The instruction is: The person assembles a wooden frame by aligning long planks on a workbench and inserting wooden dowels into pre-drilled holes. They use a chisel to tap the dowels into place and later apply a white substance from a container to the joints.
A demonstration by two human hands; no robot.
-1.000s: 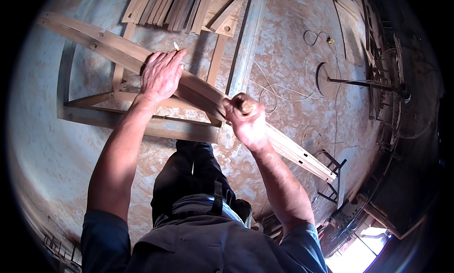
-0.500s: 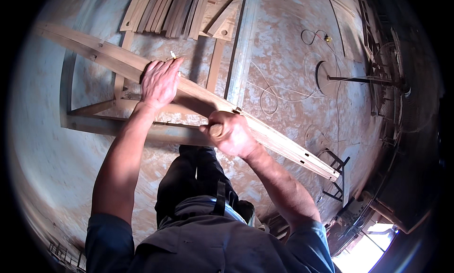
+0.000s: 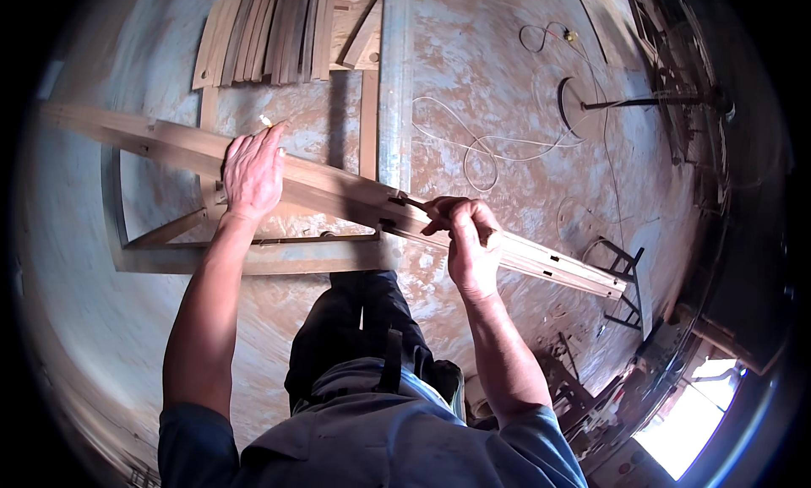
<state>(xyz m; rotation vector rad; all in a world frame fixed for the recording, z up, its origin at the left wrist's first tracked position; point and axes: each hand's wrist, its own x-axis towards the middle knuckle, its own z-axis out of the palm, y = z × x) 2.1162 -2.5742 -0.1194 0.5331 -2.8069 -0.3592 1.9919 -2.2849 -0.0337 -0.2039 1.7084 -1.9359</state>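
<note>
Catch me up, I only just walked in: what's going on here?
A person's left hand rests on long wooden pieces that lie slantwise over a frame. The right hand grips a slim hand tool, its dark end at or very close to a slot in the wood. Beyond them lies a row of wooden strips.

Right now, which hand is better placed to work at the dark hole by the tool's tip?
Probably the right hand: it holds the tool with its tip near the hole. The left hand rests on the wood, farther away.
</note>
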